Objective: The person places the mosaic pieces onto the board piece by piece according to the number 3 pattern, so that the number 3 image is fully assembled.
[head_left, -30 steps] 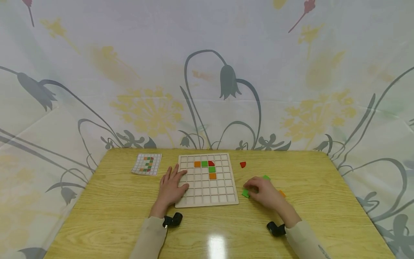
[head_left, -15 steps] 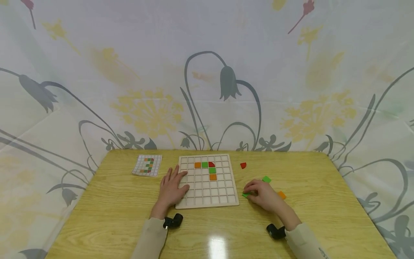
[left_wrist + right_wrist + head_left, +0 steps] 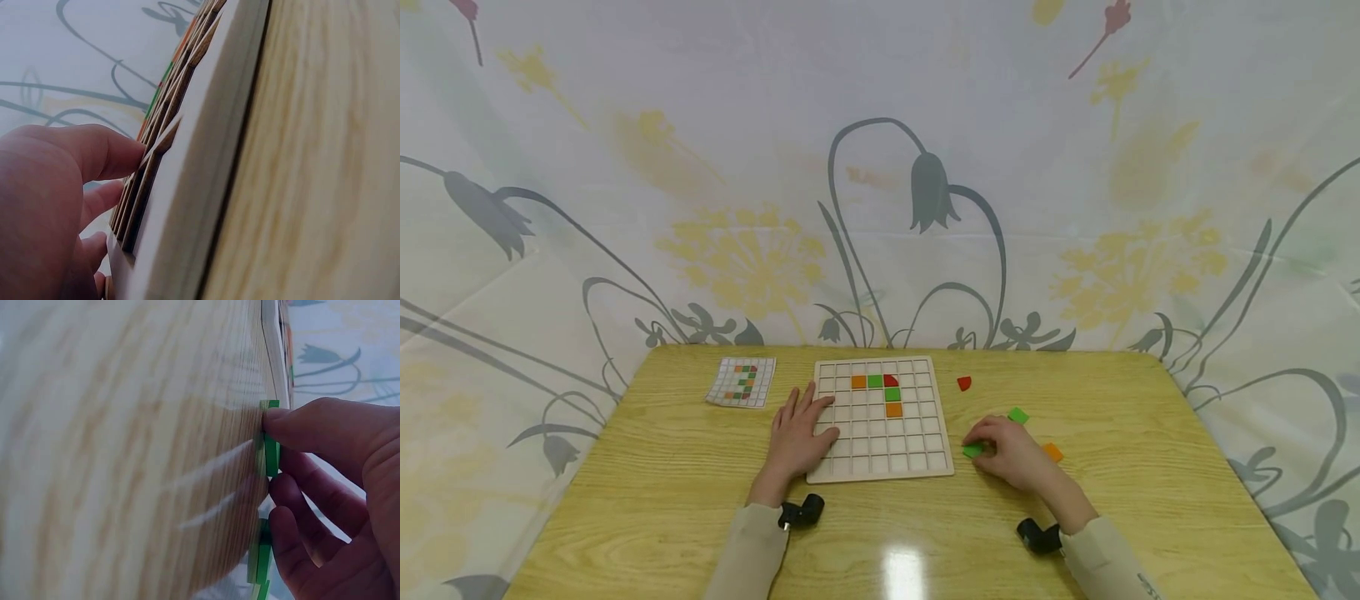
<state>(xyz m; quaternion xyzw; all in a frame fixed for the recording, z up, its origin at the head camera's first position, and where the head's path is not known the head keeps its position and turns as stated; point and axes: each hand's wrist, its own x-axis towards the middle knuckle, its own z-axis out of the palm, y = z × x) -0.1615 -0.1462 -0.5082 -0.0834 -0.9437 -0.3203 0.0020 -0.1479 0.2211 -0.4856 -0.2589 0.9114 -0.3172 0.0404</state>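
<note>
A light wooden grid board (image 3: 880, 462) lies mid-table, with orange, green and red tiles set in its upper cells. My left hand (image 3: 800, 437) rests along its left side, fingers spread over the edge; the thumb lies at the grid slots in the left wrist view. Right of the board, my right hand (image 3: 1011, 450) pinches a green square tile (image 3: 972, 451) between thumb and fingers, low at the tabletop. In the right wrist view the thumb presses that green tile (image 3: 272, 455), and another green tile (image 3: 264, 550) lies below, near the curled fingers.
A pattern card (image 3: 741, 382) lies left of the board. Loose pieces sit on the right: a red quarter-circle tile (image 3: 964, 383), a green tile (image 3: 1018, 415) and an orange tile (image 3: 1053, 452) partly behind the right hand. A printed curtain (image 3: 880, 250) hangs behind the table.
The right hand's fingers have drawn in around the nearest green tile, which has shifted and turned slightly. My left hand and the board stay in place.
</note>
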